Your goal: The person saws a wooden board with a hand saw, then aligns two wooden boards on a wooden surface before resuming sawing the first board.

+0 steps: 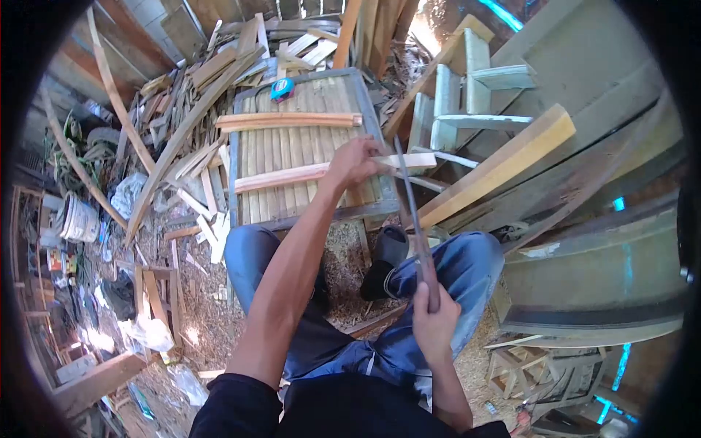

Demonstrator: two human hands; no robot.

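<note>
A pale wooden strip (281, 176) lies across the slatted panel (292, 204) in front of me, its right end past the panel's edge. My left hand (355, 162) is closed over this strip near that end. In my right hand (436, 321) is a long, narrow-bladed tool (413, 204), gripped by its brown handle. The blade points away from me and crosses the strip's right end, just right of my left fingers. I cannot tell whether it is a saw or a knife. Farther back on the panel lie two reddish wooden strips (292, 120), side by side.
A blue tape measure (282, 89) sits at the panel's far edge. A thick timber (504, 164) slants up at right, beside a pale step-like wooden frame (478, 120). Scrap wood (219, 73) is heaped at back left. A white bucket (79, 217) stands at far left.
</note>
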